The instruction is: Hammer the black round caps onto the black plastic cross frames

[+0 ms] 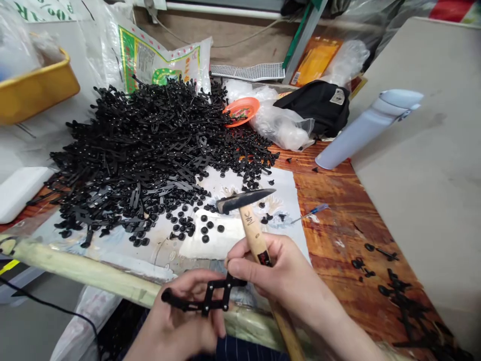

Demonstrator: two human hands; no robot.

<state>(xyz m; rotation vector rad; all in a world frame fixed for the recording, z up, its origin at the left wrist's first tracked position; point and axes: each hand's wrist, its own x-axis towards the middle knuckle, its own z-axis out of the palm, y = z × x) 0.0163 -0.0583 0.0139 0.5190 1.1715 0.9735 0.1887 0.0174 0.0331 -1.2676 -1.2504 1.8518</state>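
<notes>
I've got the left hand (180,316) pinching the black plastic linkage (216,296) to steady it, while the right hand (278,271) curls its fingers firmly around the wooden-handled hammer (253,225), head just beyond them.

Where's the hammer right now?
Head view, lower centre: the hammer is gripped in the right hand, its head above the white sheet, just right of the black parts pile.

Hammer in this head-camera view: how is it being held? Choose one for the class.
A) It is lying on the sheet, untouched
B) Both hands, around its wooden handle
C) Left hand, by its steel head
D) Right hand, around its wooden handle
D. The right hand wraps the wooden handle of the hammer, while the left hand holds a black jointed piece.
</notes>
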